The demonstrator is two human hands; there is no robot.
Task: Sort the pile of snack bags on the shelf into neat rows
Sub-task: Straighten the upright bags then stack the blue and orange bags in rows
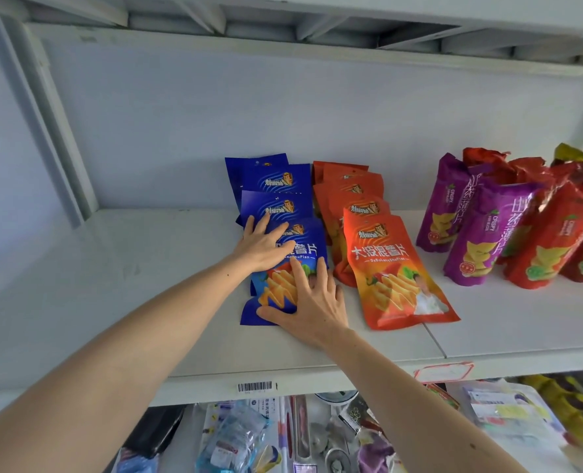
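Snack bags: front blue bag (288,268) lies flat on shelf (112,268), heading blue row, orange row (361,216) just beside. Your left hand (261,245) and right hand (312,303) both spread flat on it, pressing, not gripping. Likely light, soft, slick foil, crushable contents; slide by flat palm or pinch sealed edges. Purple and red bags (508,227) lean farther right. No containers in view.

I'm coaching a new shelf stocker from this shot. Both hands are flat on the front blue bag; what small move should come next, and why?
Probably nudge the front blue bag back and square it with the blue row. The left hand and right hand press flat on it, and its bottom edge sits slightly askew, while the front orange bag beside it also fans out toward the shelf edge.
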